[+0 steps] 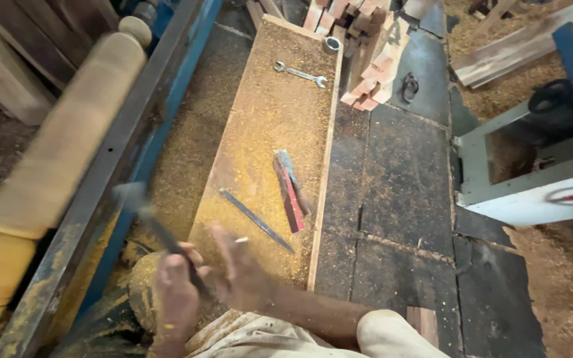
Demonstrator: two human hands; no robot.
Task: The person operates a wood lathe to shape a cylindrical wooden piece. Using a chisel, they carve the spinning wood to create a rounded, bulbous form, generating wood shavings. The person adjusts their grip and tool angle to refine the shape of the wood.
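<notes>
My left hand (177, 292) is closed around the handle of a long dark turning tool (150, 222). The tool's blurred tip points up and left toward the lathe rail (94, 205). A long turned wooden piece (67, 132) lies blurred on the lathe at the left. My right hand (240, 272) is blurred, with fingers spread, over the near end of a sawdust-covered board (266, 126). A small white bit (241, 240) shows at its fingertips; I cannot tell whether it is held. A thin flat metal tool (256, 221) lies just beyond that hand.
On the board lie red and grey tools (291, 192), a spanner (300, 73) and a metal ring (331, 45). Stacked wood blocks (369, 73) stand at the far end. A white machine (525, 179) is at the right on a dark floor strewn with sawdust.
</notes>
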